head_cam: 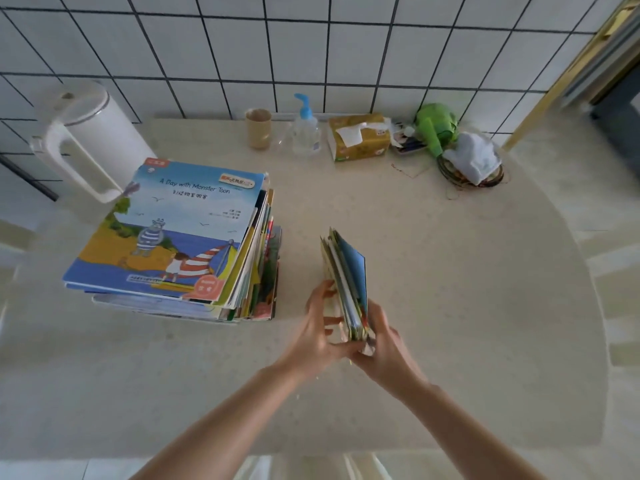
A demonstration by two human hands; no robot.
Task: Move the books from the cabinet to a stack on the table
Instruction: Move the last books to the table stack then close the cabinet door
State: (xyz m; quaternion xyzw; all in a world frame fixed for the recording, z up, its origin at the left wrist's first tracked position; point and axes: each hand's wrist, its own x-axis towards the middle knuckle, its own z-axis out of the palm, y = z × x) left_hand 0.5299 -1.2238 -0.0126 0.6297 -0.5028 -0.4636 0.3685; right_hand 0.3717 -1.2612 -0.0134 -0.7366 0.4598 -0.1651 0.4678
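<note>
A stack of children's books (180, 237) lies on the left part of the beige table (450, 306); its top cover is blue and shows a monster and a boat. To the right of the stack, a bundle of thin books (346, 275) stands on edge above the table, held between both hands. My left hand (320, 327) presses its left side and my right hand (384, 344) grips its near lower corner. The cabinet is not in view.
A white kettle (90, 140) stands at the table's far left. Along the tiled wall sit a brown cup (258, 129), a pump bottle (305, 128), a tissue pack (358, 136), a green object (437, 124) and a white cloth on a basket (472, 161).
</note>
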